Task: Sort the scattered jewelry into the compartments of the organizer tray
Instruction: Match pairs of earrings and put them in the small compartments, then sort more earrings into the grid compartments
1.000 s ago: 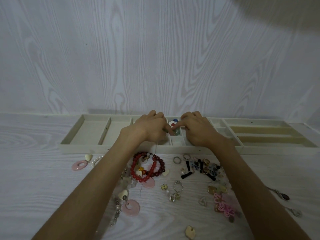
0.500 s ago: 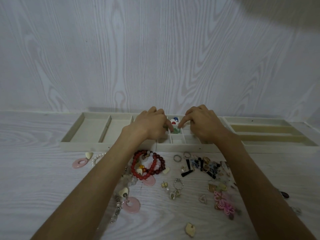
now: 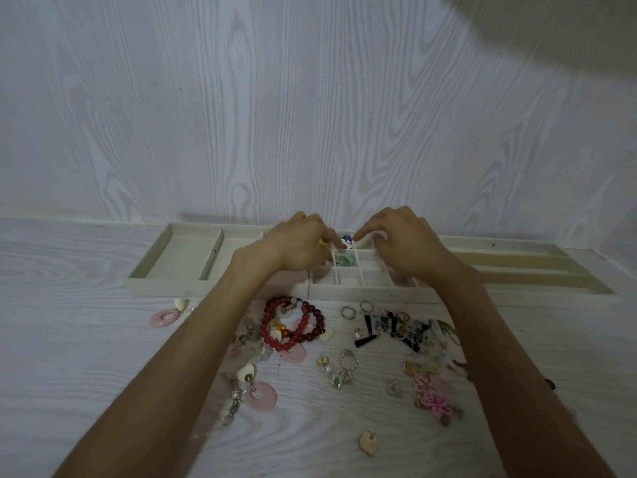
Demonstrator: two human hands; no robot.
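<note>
Now I see both hands over the tray (image 3: 179, 257): left hand (image 3: 299, 243) pinches something yellow, right hand (image 3: 405, 248) with fingers spread, holding nothing.

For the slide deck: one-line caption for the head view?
Both hands, left hand and right hand, over the organizer tray small compartments; red bead bracelets unsorted on the table.

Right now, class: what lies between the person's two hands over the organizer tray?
In the head view, between the left hand and right hand lie small tray compartments: one with red, white and blue pieces, one nearer with green pieces.
</note>
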